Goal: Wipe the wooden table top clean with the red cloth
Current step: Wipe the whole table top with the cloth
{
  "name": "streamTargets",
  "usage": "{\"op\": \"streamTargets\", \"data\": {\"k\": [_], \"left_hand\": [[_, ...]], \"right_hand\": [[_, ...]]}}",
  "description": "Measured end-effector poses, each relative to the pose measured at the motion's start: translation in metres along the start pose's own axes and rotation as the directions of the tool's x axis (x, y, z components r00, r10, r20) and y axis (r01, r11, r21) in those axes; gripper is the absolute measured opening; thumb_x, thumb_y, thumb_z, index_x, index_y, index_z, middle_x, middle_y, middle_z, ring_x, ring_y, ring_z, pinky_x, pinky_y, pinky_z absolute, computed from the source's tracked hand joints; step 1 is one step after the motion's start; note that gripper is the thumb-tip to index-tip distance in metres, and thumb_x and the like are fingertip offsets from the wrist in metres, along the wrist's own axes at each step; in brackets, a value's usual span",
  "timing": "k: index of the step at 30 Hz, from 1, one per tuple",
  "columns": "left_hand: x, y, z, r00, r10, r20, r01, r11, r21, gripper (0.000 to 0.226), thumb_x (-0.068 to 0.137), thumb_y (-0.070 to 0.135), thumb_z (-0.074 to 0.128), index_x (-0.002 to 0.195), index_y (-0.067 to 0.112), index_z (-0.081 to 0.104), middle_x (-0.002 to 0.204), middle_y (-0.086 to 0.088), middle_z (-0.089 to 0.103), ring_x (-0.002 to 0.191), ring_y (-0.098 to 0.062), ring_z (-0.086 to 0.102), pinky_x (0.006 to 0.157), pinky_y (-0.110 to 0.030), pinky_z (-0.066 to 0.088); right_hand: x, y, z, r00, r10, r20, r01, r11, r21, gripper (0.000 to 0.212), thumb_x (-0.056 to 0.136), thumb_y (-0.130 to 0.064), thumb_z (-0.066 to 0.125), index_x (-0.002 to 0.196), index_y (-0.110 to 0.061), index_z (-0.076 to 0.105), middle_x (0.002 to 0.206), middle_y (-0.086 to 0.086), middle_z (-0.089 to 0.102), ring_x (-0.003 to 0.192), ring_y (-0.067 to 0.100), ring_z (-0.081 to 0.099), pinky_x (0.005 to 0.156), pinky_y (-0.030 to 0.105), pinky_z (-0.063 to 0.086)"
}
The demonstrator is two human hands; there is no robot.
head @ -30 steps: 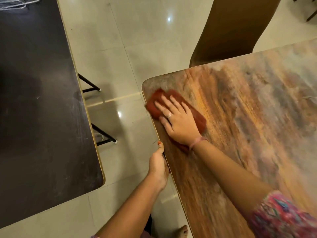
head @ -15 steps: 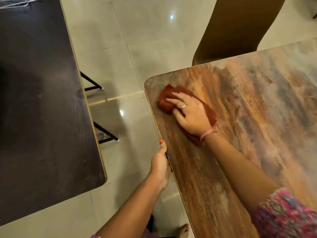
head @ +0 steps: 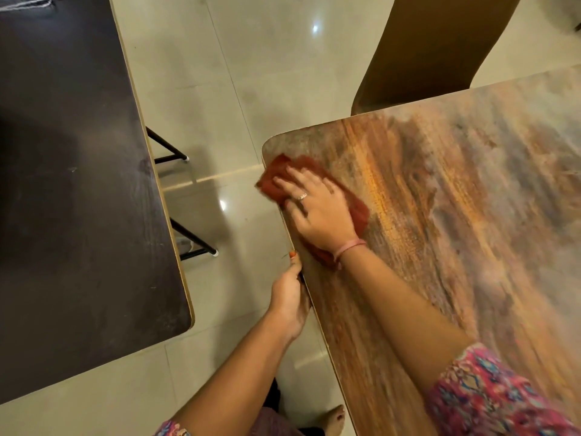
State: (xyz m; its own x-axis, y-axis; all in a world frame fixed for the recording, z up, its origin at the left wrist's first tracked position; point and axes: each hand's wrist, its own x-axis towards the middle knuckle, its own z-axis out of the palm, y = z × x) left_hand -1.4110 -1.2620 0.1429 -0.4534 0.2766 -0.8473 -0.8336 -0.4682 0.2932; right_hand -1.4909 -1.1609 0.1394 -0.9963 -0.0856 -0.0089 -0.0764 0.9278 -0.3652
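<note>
The wooden table top (head: 440,231) fills the right of the view, its rounded far-left corner near the middle. The red cloth (head: 283,171) lies at that corner, part of it hanging over the left edge. My right hand (head: 317,209) presses flat on the cloth with straight fingers. My left hand (head: 289,297) grips the table's left edge just below, thumb along the rim and fingers hidden underneath.
A dark table (head: 69,190) with black metal legs (head: 191,240) stands to the left across a gap of tiled floor (head: 226,89). A brown chair back (head: 434,48) rises behind the wooden table. My bare foot (head: 330,420) shows at the bottom.
My right hand slid the cloth from the corner a little inward to the right, then back left so it now overhangs the table's left edge. My left hand kept its grip.
</note>
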Motion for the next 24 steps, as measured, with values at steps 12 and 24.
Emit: {"op": "streamTargets", "data": {"k": [12, 24], "left_hand": [[0.003, -0.003, -0.001, 0.999, 0.001, 0.036, 0.001, 0.998, -0.056, 0.034, 0.101, 0.034, 0.039, 0.105, 0.012, 0.064, 0.105, -0.007, 0.07, 0.087, -0.017, 0.068, 0.076, -0.031, 0.054], [0.0, -0.005, 0.0, 0.997, 0.016, 0.069, -0.015, 1.0, -0.012, 0.034, 0.101, 0.04, 0.035, 0.105, 0.02, 0.063, 0.114, -0.002, 0.066, 0.108, -0.021, 0.061, 0.092, -0.039, 0.049]], "right_hand": [[-0.029, -0.002, 0.005, 0.996, 0.093, -0.002, -0.093, 0.994, -0.063, 0.049, 0.097, -0.043, 0.036, 0.145, -0.039, 0.035, 0.157, -0.008, 0.029, 0.147, 0.018, 0.02, 0.115, 0.043, 0.015], [0.013, 0.073, -0.034, 0.815, 0.569, -0.111, -0.57, 0.821, 0.028, 0.049, 0.1, -0.043, 0.034, 0.149, -0.038, 0.031, 0.16, -0.006, 0.022, 0.148, 0.019, 0.015, 0.119, 0.047, 0.011]]}}
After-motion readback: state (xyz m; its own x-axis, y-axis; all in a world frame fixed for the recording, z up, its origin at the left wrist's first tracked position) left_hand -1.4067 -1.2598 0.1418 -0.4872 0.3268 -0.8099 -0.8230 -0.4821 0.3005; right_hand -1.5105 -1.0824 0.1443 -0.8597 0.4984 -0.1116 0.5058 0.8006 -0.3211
